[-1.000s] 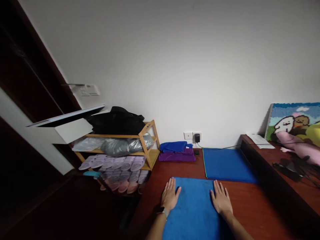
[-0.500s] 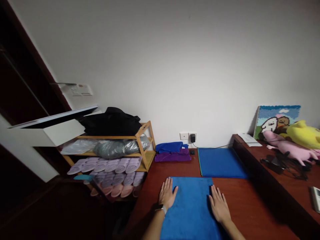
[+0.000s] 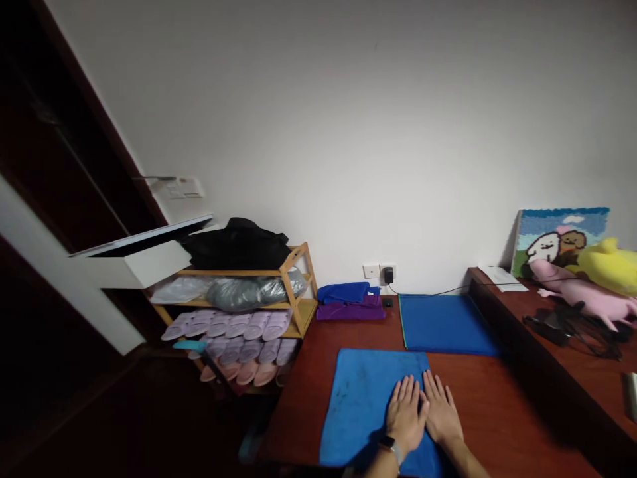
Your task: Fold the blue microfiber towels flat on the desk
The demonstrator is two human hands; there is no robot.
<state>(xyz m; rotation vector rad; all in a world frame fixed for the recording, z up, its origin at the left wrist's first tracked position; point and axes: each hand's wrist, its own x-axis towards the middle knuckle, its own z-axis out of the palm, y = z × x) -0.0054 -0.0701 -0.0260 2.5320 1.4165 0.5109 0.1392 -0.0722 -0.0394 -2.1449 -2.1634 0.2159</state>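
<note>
A light blue cloth (image 3: 368, 378) lies spread on the reddish-brown table (image 3: 308, 372), with faint dark marks toward its left side. Flat on the cloth's right part rests my left hand (image 3: 407, 413), fingers stretched out and a watch on the wrist. My right hand (image 3: 442, 410) lies flat beside it along the cloth's right edge, fingers extended. The two hands are side by side, my left thumb close to the right hand. Behind them lies a darker blue cloth (image 3: 448, 323) with a green edge.
Folded blue cloth (image 3: 341, 292) and purple cloth (image 3: 351, 309) sit against the wall. A wooden rack (image 3: 293, 299) of slippers stands left, with a black bag (image 3: 236, 245) on top. A raised ledge at right carries a pink plush toy (image 3: 572, 292) and cables. A plug (image 3: 389, 274) is in the wall.
My left hand has moved right across the cloth, from its left edge to beside my right hand. The right hand stays in about the same place. The view has shifted slightly.
</note>
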